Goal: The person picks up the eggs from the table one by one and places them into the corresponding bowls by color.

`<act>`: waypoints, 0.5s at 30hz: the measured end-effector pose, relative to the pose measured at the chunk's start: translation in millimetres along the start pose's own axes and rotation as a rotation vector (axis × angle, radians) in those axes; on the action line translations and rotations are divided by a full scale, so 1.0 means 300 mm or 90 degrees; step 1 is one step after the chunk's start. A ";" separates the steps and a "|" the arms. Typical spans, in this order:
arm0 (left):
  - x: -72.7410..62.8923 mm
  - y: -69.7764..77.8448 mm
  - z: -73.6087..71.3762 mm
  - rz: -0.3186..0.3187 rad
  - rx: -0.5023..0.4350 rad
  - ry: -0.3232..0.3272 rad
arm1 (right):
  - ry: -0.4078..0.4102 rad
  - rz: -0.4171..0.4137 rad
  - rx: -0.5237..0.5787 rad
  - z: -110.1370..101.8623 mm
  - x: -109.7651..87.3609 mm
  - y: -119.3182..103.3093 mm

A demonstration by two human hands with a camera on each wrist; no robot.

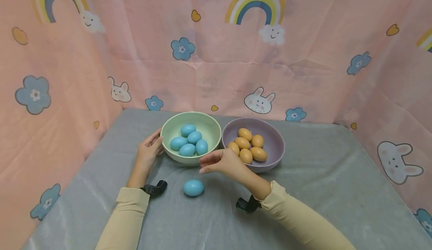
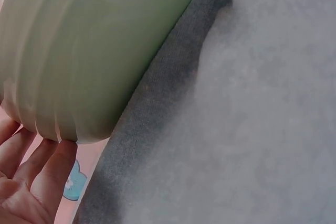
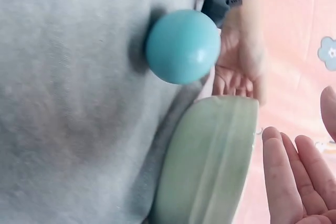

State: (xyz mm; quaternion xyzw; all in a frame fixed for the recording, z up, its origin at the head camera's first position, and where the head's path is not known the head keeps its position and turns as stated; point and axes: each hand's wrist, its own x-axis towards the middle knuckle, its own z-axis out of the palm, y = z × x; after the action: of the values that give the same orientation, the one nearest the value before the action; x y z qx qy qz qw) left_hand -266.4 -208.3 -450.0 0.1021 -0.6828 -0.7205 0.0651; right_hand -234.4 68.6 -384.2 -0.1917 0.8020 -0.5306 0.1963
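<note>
A green bowl [image 1: 212, 124] holding several blue eggs [image 1: 187, 150] stands left of a purple bowl [image 1: 275, 148] with several orange-brown eggs [image 1: 258, 154]. My left hand [image 1: 147, 154] touches the green bowl's left side; in the left wrist view its fingertips lie against the ribbed outer wall. In front of that bowl, one blue egg [image 1: 194, 187] lies on the cloth, touched by neither hand. My right hand [image 1: 225, 163] hovers before the two bowls, fingers extended and thumb apart. Nothing is between them in the right wrist view, where the loose egg [image 3: 182, 46] appears nearby.
Grey cloth [image 1: 324, 175] covers the table. A pink curtain [image 1: 216, 73] printed with rainbows, rabbits and flowers hangs behind and on both sides. Each wrist carries a black camera mount, such as the left one [image 1: 156, 187].
</note>
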 end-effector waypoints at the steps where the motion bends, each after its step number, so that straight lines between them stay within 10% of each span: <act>1: -0.001 0.000 0.000 -0.001 0.003 0.000 | -0.005 0.000 0.000 0.002 -0.003 0.005; 15: -0.001 0.000 0.003 -0.003 0.003 0.002 | -0.025 -0.006 -0.032 0.051 -0.010 0.064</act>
State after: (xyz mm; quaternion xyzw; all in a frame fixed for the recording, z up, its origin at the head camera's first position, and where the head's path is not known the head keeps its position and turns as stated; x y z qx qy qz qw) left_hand -266.4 -207.4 -450.0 0.1048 -0.6840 -0.7190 0.0646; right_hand -226.0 65.2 -407.2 -0.2104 0.8102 -0.5074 0.2047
